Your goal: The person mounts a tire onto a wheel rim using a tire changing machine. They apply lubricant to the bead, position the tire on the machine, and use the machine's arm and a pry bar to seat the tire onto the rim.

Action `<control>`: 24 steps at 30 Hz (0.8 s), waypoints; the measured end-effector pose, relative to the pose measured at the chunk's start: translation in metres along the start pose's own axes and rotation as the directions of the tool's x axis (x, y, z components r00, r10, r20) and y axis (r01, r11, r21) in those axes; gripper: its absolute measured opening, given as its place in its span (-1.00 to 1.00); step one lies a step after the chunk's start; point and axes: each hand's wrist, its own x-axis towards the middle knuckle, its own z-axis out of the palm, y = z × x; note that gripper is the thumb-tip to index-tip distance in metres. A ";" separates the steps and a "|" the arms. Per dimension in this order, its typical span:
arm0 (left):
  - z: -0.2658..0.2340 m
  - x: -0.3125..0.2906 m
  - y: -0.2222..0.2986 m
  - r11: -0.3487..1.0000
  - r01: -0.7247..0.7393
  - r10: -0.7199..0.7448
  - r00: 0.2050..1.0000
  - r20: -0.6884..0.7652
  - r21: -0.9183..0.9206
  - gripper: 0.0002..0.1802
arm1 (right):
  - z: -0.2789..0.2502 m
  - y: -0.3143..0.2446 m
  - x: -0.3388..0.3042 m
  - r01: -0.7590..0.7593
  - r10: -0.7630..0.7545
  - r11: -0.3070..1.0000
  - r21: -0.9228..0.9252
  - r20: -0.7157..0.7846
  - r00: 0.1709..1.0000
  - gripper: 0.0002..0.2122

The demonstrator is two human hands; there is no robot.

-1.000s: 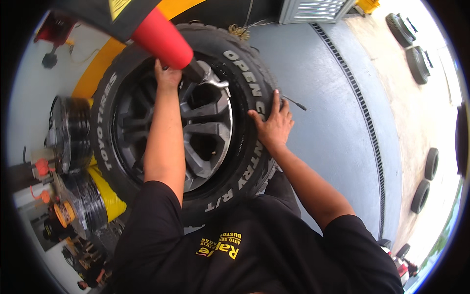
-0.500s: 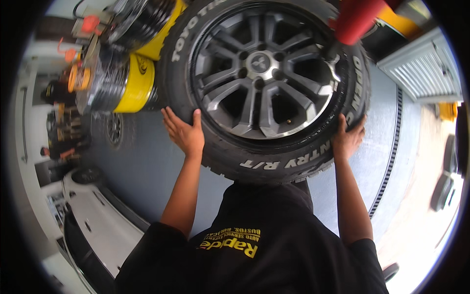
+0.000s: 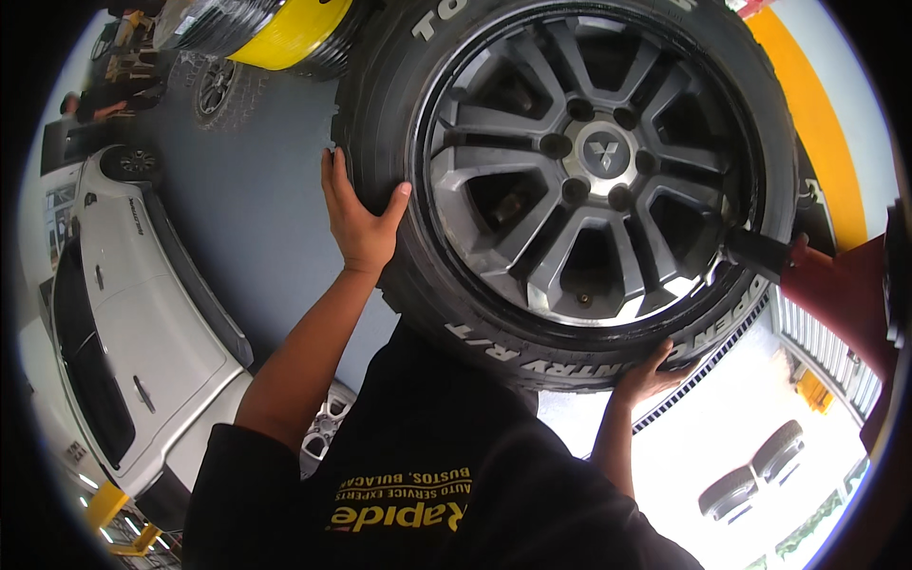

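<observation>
A large wheel (image 3: pixel 606 155), a black tire with raised white lettering on a grey and silver multi-spoke alloy rim, fills the upper middle of the view. My left hand (image 3: pixel 364 226) grips its left side, thumb on the sidewall and fingers along the tread. Lower right, my right hand (image 3: pixel 654 378) holds the tire's near edge, its thumb up against the sidewall and the other fingers partly hidden. The black head (image 3: pixel 757 255) of a red machine arm (image 3: pixel 836 296) meets the rim's right edge. What lies beneath the wheel is hidden.
Black and yellow drums (image 3: pixel 285 33) stand beyond the wheel at upper left. A white vehicle (image 3: pixel 157 313) is parked at left. Another wheel (image 3: pixel 217 87) and a person (image 3: pixel 109 104) are farther back. Two tires (image 3: pixel 730 492) lie at lower right, past a floor grate (image 3: pixel 684 385).
The view has turned and come closer to the wheel, which now appears larger and farther right. The red machine arm shows at the right instead of the upper right. Both hands stay on the tire.
</observation>
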 end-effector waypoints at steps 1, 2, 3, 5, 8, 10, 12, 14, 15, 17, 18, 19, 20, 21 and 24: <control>0.001 -0.002 -0.002 1.000 -0.004 0.004 1.000 -0.001 0.016 0.07 | -0.004 -0.002 -0.002 0.041 -0.041 0.999 0.008 0.021 0.999 -0.03; -0.001 -0.003 -0.003 0.999 -0.013 0.014 1.000 -0.010 0.030 0.07 | -0.005 0.002 0.001 0.053 -0.053 0.999 0.003 0.042 0.998 -0.03; -0.001 -0.003 -0.002 0.999 0.001 -0.001 1.000 -0.020 0.037 0.08 | -0.005 0.009 0.004 0.063 -0.063 0.998 -0.003 0.063 0.996 -0.04; -0.003 -0.002 0.000 0.998 0.027 -0.025 0.999 -0.034 0.054 0.11 | -0.010 0.010 0.010 0.075 -0.070 0.997 -0.029 0.138 0.988 -0.03; -0.002 -0.001 0.005 0.998 0.011 -0.008 0.999 -0.045 0.063 0.11 | -0.040 0.004 0.030 0.086 -0.023 0.983 -0.160 0.359 0.933 -0.01; 0.001 -0.005 0.004 0.997 0.015 -0.010 0.998 -0.057 0.078 0.09 | -0.059 -0.013 0.034 0.187 -0.047 0.946 -0.265 0.460 0.887 0.01; 0.001 -0.006 0.002 0.998 0.011 -0.006 0.997 -0.077 0.069 0.08 | -0.076 -0.026 0.031 0.342 -0.112 0.823 -0.453 0.461 0.880 -0.17; 0.000 -0.012 0.002 0.999 0.009 -0.005 0.995 -0.095 0.040 0.07 | -0.094 -0.032 0.051 0.470 -0.276 0.815 -0.340 0.486 0.829 -0.43; 0.003 -0.012 0.005 0.998 -0.010 0.018 0.992 -0.123 0.068 0.06 | -0.100 -0.044 0.049 0.447 -0.318 0.861 -0.243 0.430 0.845 -0.59; 0.004 -0.016 0.008 0.988 0.049 -0.031 0.991 -0.128 0.143 0.07 | -0.099 -0.049 0.061 0.466 -0.377 0.879 -0.097 0.458 0.805 -0.54; 0.003 -0.018 0.010 0.981 0.075 -0.051 0.989 -0.136 0.181 0.08 | -0.096 -0.047 0.071 0.498 -0.423 0.866 -0.042 0.470 0.775 -0.53; 0.002 -0.021 0.011 0.968 0.171 -0.147 0.979 -0.141 0.181 0.12 | -0.090 -0.034 0.087 0.454 -0.403 0.888 -0.067 0.360 0.841 -0.52; 0.002 -0.023 0.010 0.959 0.224 -0.201 0.969 -0.143 0.175 0.13 | -0.080 -0.014 0.113 0.414 -0.385 0.907 -0.082 0.239 0.891 -0.50; 0.002 -0.024 0.008 0.944 0.284 -0.261 0.954 -0.150 0.167 0.14 | -0.074 0.005 0.147 0.366 -0.338 0.924 -0.112 0.209 0.918 -0.49; 0.004 -0.031 0.010 0.874 0.454 -0.429 0.888 -0.167 0.173 0.16 | -0.049 0.010 0.241 0.307 -0.360 0.928 0.213 0.285 0.889 -0.46</control>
